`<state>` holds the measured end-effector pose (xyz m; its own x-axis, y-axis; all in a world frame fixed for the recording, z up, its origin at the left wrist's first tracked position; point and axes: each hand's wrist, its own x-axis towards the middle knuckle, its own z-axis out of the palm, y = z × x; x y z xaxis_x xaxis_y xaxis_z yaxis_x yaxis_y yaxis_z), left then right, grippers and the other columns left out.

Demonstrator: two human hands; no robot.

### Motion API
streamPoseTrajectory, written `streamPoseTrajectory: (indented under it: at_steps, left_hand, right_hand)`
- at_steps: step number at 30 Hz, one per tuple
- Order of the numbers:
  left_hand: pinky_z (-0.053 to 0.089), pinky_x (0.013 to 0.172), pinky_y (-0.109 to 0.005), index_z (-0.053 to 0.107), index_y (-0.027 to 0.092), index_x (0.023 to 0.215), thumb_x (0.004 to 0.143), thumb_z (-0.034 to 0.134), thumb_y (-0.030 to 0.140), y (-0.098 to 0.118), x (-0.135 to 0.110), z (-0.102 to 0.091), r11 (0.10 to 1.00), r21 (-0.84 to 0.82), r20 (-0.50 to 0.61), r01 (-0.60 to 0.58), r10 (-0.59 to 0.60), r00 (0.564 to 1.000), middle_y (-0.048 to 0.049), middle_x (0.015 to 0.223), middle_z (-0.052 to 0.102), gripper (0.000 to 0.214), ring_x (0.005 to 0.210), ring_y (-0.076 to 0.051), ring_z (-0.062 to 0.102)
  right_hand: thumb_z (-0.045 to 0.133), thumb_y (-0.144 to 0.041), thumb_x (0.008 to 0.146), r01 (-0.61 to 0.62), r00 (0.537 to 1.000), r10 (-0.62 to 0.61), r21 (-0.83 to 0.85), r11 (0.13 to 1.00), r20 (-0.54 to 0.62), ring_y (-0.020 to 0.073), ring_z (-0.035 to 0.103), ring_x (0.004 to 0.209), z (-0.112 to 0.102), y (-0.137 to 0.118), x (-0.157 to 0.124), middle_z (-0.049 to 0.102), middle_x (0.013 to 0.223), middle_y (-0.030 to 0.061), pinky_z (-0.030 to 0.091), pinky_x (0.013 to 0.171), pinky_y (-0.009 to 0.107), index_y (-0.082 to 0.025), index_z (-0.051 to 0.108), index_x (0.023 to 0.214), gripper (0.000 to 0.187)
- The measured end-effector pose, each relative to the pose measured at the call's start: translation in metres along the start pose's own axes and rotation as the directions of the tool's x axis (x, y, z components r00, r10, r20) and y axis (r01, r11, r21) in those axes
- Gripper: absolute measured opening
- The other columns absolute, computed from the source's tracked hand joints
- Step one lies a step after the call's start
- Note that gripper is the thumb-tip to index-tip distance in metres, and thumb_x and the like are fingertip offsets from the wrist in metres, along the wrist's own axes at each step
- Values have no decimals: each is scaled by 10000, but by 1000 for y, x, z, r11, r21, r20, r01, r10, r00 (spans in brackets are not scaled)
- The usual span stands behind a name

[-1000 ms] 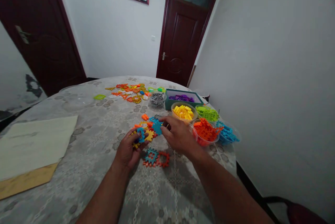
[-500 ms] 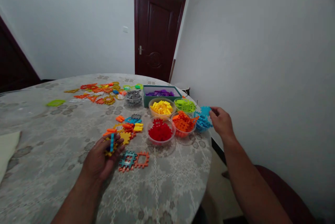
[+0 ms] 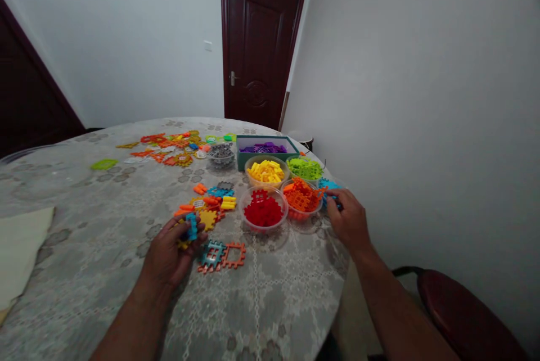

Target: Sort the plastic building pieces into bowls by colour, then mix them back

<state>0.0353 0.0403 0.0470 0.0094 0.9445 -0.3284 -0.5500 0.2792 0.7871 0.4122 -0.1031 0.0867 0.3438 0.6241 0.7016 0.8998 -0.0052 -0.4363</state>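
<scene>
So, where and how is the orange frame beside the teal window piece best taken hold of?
Probably pinch the orange frame by its right bar: one finger inside the open square middle, thumb against the toothed outer edge. Come from above and the right, because the teal window piece sits against its left side and the left hand is beyond.

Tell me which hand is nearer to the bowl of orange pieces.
Right. The right hand is just to the right of the bowl of orange pieces; the left hand is well to its left, beyond the bowl of red pieces.
</scene>
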Motion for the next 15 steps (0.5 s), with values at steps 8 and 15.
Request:
streamPoseTrajectory:
  at_steps: [8, 15]
  left_hand:
    - [657, 555, -309, 701, 165, 982, 715, 751, 108, 0, -3, 2, 1000, -15, -17, -5, 5, 1000, -44, 867, 721, 277, 694, -179, 703]
    - [647, 565, -296, 706, 163, 954, 680, 790, 151, -2, -6, 1, 1000, -5, 21, -13, 13, 1000, -40, 844, 717, 287, 685, -165, 683]
  right_hand:
    - [576, -192, 1036, 230, 921, -249, 99, 968, 300, 257, 696, 1110, 40, -66, -53, 685, 1273, 142, 601, 936, 391, -205, 686, 1344, 327]
    - [566, -153, 1044, 305, 889, -294, 25, 952, 351, 231, 686, 954, 66, -79, -48, 676, 1095, 112, 582, 859, 346, -192, 757, 1036, 195]
